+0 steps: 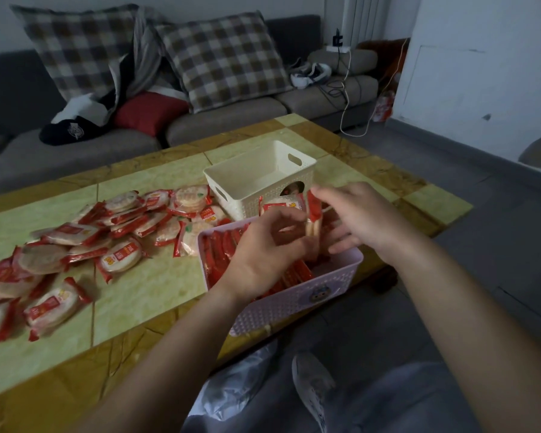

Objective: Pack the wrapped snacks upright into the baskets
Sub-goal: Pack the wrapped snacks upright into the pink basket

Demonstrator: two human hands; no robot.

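The left hand (263,248) pinched a snack (313,210) upright over the pink basket (294,304); the right hand (356,214) was open beside it; it looked best to slide it straight down against the row (222,248).

From my remote station I saw a low counter (156,295) topped with pale green stone-look tiles inside a yellow-brown border. Behind it ran a long grey fabric sofa (231,120) with two large brown-and-cream plaid cushions propped against its back, the left plaid cushion (75,48) and the right plaid cushion (222,57). A small red cushion (150,110) lay on the seat between them, and a black cap with a pale emblem (72,131) sat just left of it. White sneakers (310,73) rested on the sofa's far right end, where a thin white cable (345,98) hung down to the grey floor (450,245). A crumpled clear plastic bag (238,382) lay by the counter's near edge.
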